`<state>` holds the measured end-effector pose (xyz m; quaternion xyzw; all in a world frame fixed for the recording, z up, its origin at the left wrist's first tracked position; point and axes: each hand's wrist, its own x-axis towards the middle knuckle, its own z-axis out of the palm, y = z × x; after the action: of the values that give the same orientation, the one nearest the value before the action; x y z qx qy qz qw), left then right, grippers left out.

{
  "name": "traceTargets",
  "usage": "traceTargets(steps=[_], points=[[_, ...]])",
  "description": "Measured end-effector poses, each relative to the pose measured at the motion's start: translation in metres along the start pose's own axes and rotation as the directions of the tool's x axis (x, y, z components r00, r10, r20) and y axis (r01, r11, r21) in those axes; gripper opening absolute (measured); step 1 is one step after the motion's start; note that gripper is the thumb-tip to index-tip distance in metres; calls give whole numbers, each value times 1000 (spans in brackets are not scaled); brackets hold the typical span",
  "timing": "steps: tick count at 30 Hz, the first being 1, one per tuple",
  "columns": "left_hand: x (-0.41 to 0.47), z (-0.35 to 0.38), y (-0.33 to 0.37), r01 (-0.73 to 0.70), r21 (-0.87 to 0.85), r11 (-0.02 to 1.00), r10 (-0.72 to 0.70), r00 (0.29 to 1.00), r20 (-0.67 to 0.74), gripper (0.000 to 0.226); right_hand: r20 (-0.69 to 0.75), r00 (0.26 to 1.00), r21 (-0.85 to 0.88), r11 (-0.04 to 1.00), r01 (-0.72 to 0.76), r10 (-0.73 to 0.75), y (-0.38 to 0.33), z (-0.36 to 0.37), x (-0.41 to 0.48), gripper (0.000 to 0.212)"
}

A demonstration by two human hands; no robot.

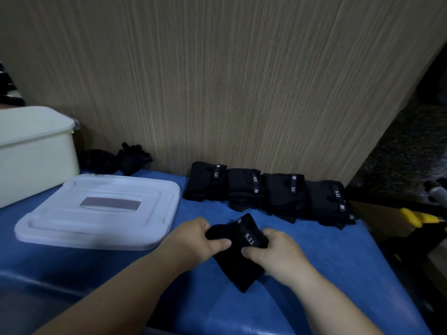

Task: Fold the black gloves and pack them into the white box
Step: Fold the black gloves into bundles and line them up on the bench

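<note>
Blue bench (333, 274) against a wood-grain wall (217, 81); at its near middle the left hand (193, 239) curls round the left edge of a black glove (238, 259), thumb on top, and the right hand (278, 251) pinches its right edge. Four folded gloves (268, 192) line the wall just behind, the white box (36, 160) sits far left with its lid (96, 221) flat beside it, and blue surface shows from the hands to the bench's right edge.

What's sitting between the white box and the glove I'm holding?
The white lid lies flat on the blue table there, between the white box and the black glove, as the head view shows.
</note>
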<state>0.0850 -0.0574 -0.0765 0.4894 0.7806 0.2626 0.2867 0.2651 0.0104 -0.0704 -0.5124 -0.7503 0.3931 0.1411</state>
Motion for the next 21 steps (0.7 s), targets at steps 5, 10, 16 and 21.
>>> traceTargets(steps=[5, 10, 16, 21], points=[[0, 13, 22, 57, -622, 781, -84, 996, -14, 37, -41, 999, 158, 987, 15, -8, -1, 1, 4, 23], [6, 24, 56, 23, -863, 505, -68, 998, -13, 33, -126, 992, 447, 892, 73, -18, -2, -11, 6, 28], [30, 39, 106, -19, -884, 467, -66, 996, -56, 39, -308, 951, 669, 711, 218, -2, 6, -39, 11, 20], [47, 52, 143, -66, -879, 472, 26, 998, -61, 43, -542, 839, 525, 794, 305, 36, 14, -71, 27, 39]])
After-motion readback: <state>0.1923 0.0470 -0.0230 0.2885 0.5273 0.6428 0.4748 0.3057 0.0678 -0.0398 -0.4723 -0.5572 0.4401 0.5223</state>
